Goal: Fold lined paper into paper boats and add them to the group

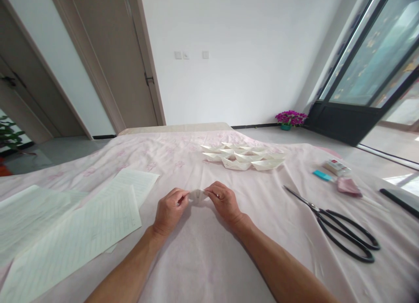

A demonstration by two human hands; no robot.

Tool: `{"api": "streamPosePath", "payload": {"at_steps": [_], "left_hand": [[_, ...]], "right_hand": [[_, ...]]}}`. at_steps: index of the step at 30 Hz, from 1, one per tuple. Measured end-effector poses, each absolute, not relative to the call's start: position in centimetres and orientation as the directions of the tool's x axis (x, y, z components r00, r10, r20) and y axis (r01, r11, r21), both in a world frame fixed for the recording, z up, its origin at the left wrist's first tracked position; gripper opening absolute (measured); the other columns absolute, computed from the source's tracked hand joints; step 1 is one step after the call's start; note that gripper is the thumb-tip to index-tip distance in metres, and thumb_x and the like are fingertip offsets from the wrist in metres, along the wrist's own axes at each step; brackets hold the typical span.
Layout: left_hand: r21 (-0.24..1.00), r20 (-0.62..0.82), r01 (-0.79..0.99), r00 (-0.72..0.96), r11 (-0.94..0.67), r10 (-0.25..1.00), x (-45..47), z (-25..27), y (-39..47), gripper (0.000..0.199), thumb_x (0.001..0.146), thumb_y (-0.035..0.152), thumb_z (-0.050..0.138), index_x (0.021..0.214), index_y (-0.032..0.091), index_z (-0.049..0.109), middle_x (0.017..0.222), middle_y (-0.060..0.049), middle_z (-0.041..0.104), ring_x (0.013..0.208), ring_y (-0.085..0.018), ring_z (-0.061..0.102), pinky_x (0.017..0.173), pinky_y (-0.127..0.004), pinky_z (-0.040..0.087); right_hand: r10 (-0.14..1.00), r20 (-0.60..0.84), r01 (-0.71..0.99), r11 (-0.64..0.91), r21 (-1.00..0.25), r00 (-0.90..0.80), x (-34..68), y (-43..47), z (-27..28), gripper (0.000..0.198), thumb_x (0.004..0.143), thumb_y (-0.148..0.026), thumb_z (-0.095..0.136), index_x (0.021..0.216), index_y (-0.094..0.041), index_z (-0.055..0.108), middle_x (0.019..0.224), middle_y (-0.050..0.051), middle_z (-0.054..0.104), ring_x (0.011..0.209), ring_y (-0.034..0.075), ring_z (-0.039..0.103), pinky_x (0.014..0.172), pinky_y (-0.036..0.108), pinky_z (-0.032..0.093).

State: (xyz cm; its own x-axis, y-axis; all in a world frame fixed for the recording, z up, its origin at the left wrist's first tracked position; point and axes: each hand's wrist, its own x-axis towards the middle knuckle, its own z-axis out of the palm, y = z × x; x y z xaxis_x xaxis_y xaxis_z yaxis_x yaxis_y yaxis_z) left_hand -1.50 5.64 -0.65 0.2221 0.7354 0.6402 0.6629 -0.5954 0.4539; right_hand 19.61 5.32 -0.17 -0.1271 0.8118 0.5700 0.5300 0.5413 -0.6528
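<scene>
Between my two hands is a small folded paper boat [197, 195], held just above the pink cloth. My left hand [171, 209] pinches its left end with thumb and fingertips. Its right end is pinched in the same way by my right hand [225, 201]. The fingers partly cover both ends of the paper. Beyond my right hand, several finished white paper boats [240, 157] stand grouped together on the cloth.
Lined paper sheets [85, 226] lie overlapping at the left. Black-handled scissors [340, 226] rest open at the right. Behind them are a blue item [322, 175], a small boxed packet [337, 167], a pink pouch [348, 186] and a dark flat object [401, 202].
</scene>
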Motion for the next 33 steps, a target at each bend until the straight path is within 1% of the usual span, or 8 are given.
{"api": "streamPosePath", "payload": {"at_steps": [8,10,15,18,21,24,29,33], "left_hand": [[0.487,0.588,0.710,0.162,-0.508,0.792,-1.1,-0.4,5.2,0.017,0.086,0.020,0.052,0.082,0.020,0.068,0.077,-0.002,0.069,0.064,-0.013,0.060,0.066,-0.024,0.047],[0.481,0.584,0.723,0.158,-0.496,0.796,-1.0,-0.2,5.2,0.016,0.086,0.019,0.053,0.084,0.020,0.069,0.080,-0.002,0.070,0.066,-0.014,0.061,0.067,-0.025,0.046],[0.349,0.624,0.784,0.214,-0.514,0.751,-0.8,0.7,5.1,0.017,0.087,0.030,0.058,0.096,0.024,0.072,0.097,-0.006,0.074,0.092,-0.023,0.064,0.088,-0.035,0.043],[0.295,0.629,0.806,0.240,-0.513,0.739,-0.4,1.1,5.0,0.024,0.088,0.036,0.058,0.105,0.025,0.071,0.101,-0.007,0.074,0.093,-0.025,0.063,0.088,-0.037,0.043],[0.272,0.625,0.829,0.233,-0.488,0.745,0.1,1.1,4.9,0.023,0.091,0.035,0.054,0.101,0.024,0.072,0.096,-0.008,0.073,0.090,-0.024,0.063,0.086,-0.036,0.044],[0.268,0.628,0.828,0.237,-0.492,0.741,0.2,0.7,5.0,0.024,0.092,0.031,0.051,0.100,0.022,0.071,0.094,-0.007,0.073,0.088,-0.023,0.064,0.084,-0.035,0.046],[0.283,0.625,0.808,0.253,-0.516,0.738,0.2,0.3,5.1,0.026,0.092,0.028,0.050,0.109,0.022,0.069,0.100,-0.007,0.073,0.092,-0.023,0.064,0.086,-0.036,0.047],[0.306,0.626,0.801,0.238,-0.515,0.742,0.2,0.4,5.1,0.027,0.093,0.027,0.050,0.111,0.022,0.069,0.103,-0.007,0.073,0.093,-0.023,0.064,0.088,-0.036,0.047]], "right_hand": [[0.810,0.573,0.535,0.540,-0.650,-0.122,19.4,5.2,-0.2,0.019,0.091,-0.024,0.056,0.082,-0.022,0.073,0.081,0.002,0.067,0.076,0.015,0.063,0.071,0.024,0.047],[0.807,0.576,0.552,0.543,-0.633,-0.133,19.4,5.4,-0.3,0.020,0.092,-0.024,0.055,0.084,-0.023,0.073,0.083,0.003,0.066,0.077,0.015,0.063,0.072,0.024,0.047],[0.787,0.592,0.579,0.567,-0.586,-0.172,19.5,5.5,-0.3,0.020,0.095,-0.028,0.054,0.092,-0.024,0.074,0.089,0.004,0.067,0.080,0.015,0.064,0.074,0.023,0.047],[0.773,0.604,0.596,0.581,-0.554,-0.191,19.4,5.5,-0.3,0.021,0.096,-0.029,0.054,0.097,-0.024,0.074,0.090,0.004,0.068,0.082,0.015,0.064,0.074,0.023,0.047],[0.771,0.603,0.610,0.583,-0.537,-0.205,19.1,5.5,-0.2,0.022,0.096,-0.030,0.053,0.099,-0.025,0.074,0.091,0.004,0.068,0.083,0.015,0.064,0.075,0.023,0.047],[0.776,0.598,0.634,0.569,-0.524,-0.202,18.8,5.3,0.1,0.022,0.096,-0.030,0.053,0.101,-0.025,0.074,0.093,0.004,0.069,0.084,0.015,0.065,0.076,0.024,0.048],[0.781,0.602,0.710,0.519,-0.476,-0.167,17.9,4.7,0.9,0.022,0.093,-0.036,0.058,0.109,-0.027,0.071,0.099,0.005,0.070,0.089,0.017,0.064,0.081,0.027,0.047],[0.780,0.606,0.747,0.496,-0.443,-0.159,17.6,4.5,1.2,0.019,0.094,-0.032,0.056,0.102,-0.028,0.072,0.096,0.004,0.071,0.088,0.017,0.064,0.079,0.027,0.045]]}}
